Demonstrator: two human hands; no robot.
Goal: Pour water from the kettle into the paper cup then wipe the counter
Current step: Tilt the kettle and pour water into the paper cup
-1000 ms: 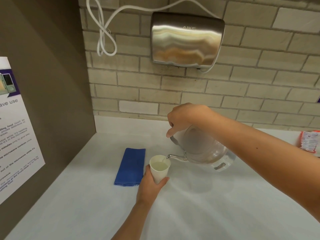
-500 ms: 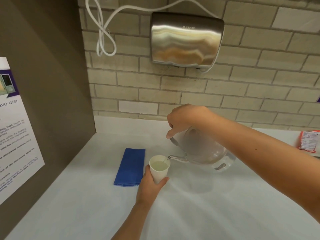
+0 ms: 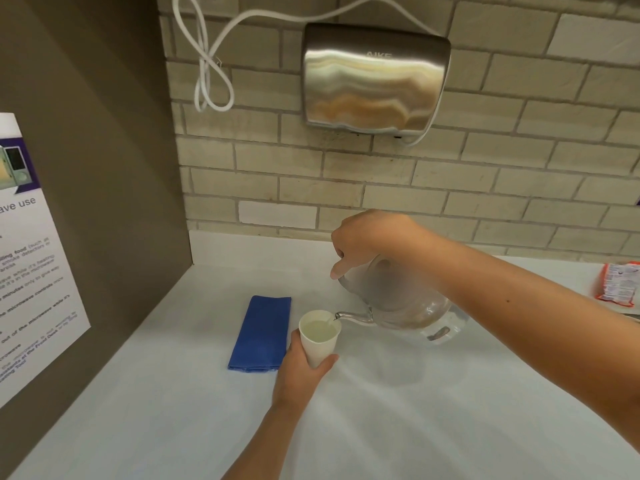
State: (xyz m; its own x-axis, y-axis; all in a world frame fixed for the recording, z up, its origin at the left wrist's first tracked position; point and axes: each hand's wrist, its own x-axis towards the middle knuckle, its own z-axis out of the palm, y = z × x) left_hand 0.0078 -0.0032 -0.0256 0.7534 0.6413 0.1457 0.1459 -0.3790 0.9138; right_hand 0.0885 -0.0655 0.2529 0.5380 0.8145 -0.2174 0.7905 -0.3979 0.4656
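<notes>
My left hand grips a white paper cup standing on the white counter. Water fills much of the cup. My right hand holds a clear glass kettle by its top and tilts it to the left. The kettle's metal spout reaches over the cup's right rim, and a thin stream runs from it into the cup. A folded blue cloth lies flat on the counter just left of the cup.
A steel hand dryer hangs on the brick wall above, with a looped white cord beside it. A brown side panel bearing a printed notice closes off the left. A red-and-white packet lies at the far right.
The water in the cup has risen a little. Both hands, the cup and the kettle have stayed almost in place.
</notes>
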